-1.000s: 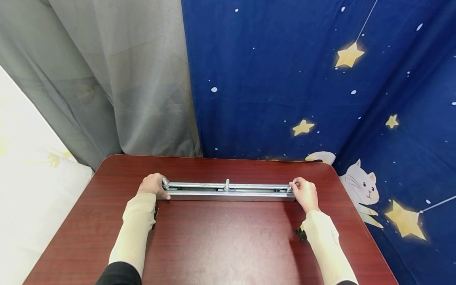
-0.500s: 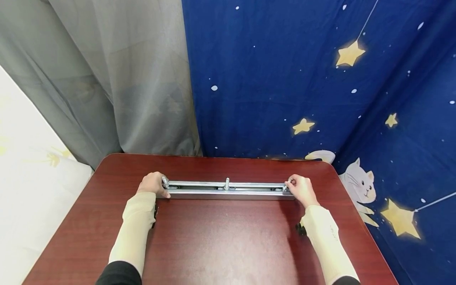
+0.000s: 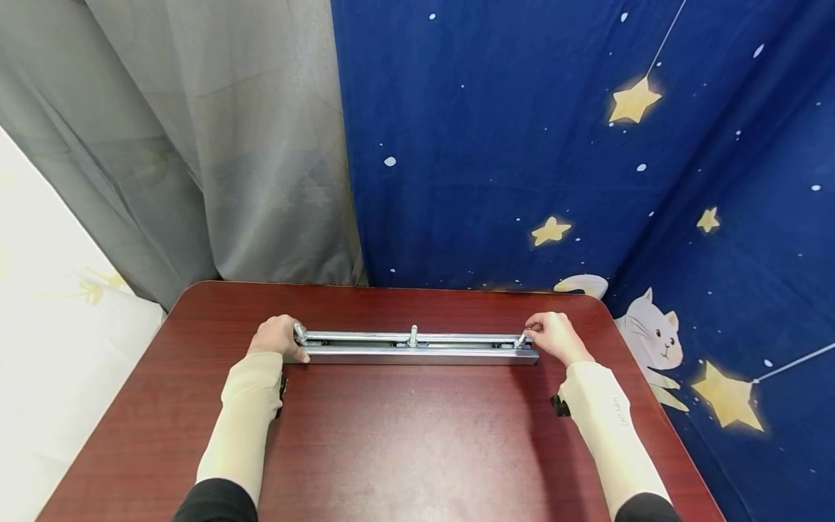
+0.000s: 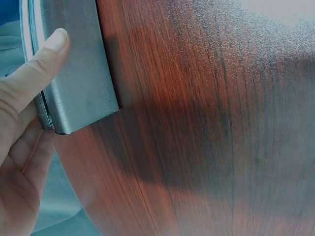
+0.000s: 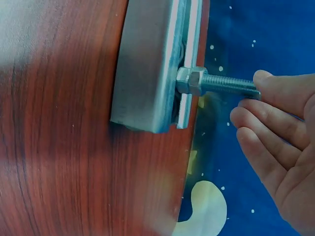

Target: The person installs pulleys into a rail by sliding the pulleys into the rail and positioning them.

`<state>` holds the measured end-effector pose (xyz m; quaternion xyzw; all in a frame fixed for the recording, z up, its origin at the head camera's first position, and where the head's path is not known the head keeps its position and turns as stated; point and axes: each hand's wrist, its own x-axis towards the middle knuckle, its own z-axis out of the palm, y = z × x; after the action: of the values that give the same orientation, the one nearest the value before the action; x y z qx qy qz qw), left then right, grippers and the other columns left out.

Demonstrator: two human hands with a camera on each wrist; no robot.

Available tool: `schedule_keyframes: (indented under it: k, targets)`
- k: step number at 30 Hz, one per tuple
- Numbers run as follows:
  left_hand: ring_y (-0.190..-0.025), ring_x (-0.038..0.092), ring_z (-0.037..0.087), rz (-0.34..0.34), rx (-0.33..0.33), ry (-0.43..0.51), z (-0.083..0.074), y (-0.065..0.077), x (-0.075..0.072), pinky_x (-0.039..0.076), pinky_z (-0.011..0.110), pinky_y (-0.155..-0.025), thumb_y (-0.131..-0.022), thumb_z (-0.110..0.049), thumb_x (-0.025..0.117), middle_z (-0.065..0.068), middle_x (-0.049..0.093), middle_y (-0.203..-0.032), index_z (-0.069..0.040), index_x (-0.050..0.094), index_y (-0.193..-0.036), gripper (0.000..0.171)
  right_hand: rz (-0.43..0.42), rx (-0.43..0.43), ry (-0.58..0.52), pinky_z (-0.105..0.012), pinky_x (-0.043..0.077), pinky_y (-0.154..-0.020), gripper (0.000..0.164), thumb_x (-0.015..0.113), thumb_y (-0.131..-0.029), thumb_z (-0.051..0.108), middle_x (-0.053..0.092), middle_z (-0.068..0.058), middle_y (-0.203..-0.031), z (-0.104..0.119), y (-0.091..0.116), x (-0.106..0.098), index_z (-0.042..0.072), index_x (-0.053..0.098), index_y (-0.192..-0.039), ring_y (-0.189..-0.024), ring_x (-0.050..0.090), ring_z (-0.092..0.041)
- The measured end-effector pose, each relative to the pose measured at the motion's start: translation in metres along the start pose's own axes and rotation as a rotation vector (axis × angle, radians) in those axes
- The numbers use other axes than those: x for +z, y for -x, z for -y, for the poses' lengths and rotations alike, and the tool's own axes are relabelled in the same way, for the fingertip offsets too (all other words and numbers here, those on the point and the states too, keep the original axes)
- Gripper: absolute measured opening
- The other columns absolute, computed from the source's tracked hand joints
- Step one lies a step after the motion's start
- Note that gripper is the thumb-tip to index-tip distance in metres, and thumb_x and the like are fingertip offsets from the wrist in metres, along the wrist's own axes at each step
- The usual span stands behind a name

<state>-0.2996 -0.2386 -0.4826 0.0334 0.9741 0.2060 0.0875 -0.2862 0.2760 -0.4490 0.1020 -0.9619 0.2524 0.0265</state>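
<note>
A long metal strut channel lies across the table, slot side up. At its left end my left hand grips it, thumb along the front wall and fingers behind, as the left wrist view shows. A bolt stands upright beside that hand. Another bolt rises from the slot near the middle. At the right end a threaded bolt sticks up, with a hex nut low on it against the channel. My right hand pinches this bolt's tip between thumb and fingertips.
The reddish-brown wooden table has rounded far corners. Behind it hang a grey curtain and a blue star-patterned curtain. White cloth lies beyond the left edge.
My right hand first shifted slightly left at the bolt, then drew back right, its fingers now higher on the tip. The right-end bolt shows more plainly. My left hand keeps its hold.
</note>
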Motion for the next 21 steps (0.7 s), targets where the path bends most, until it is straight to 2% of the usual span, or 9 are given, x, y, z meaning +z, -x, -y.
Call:
schedule_keyframes:
  k: [7, 11, 21]
  targets:
    - [-0.075, 0.055, 0.028, -0.002, 0.004, -0.008, -0.001, 0.000, -0.002, 0.048, 0.044, -0.065, -0.048, -0.026, 0.089, 0.009, 0.062, -0.080, -0.007, 0.068, -0.087, 0.049, -0.034, -0.052, 0.059, -0.035, 0.051, -0.062, 0.006, 0.065, -0.077, 0.002, 0.067, -0.009, -0.071, 0.004, -0.002, 0.004, -0.001, 0.068, -0.081, -0.061, 0.060, -0.016]
    - [-0.074, 0.055, 0.027, -0.004, 0.002, -0.007, 0.001, -0.001, -0.003, 0.048, 0.043, -0.064, -0.049, -0.026, 0.089, 0.009, 0.062, -0.081, -0.007, 0.068, -0.087, 0.047, -0.025, -0.043, 0.089, -0.037, 0.050, -0.065, 0.006, 0.065, -0.077, 0.002, 0.067, -0.009, -0.073, 0.010, -0.003, 0.005, 0.000, 0.069, -0.081, -0.065, 0.060, -0.018]
    - [-0.073, 0.055, 0.027, 0.002, -0.004, -0.002, 0.003, -0.001, 0.003, 0.047, 0.043, -0.064, -0.049, -0.027, 0.089, 0.008, 0.062, -0.080, -0.007, 0.067, -0.088, 0.048, -0.019, -0.007, 0.078, -0.039, 0.050, -0.069, 0.007, 0.064, -0.079, 0.003, 0.067, -0.010, -0.076, 0.012, -0.003, 0.007, 0.000, 0.068, -0.083, -0.070, 0.062, -0.021]
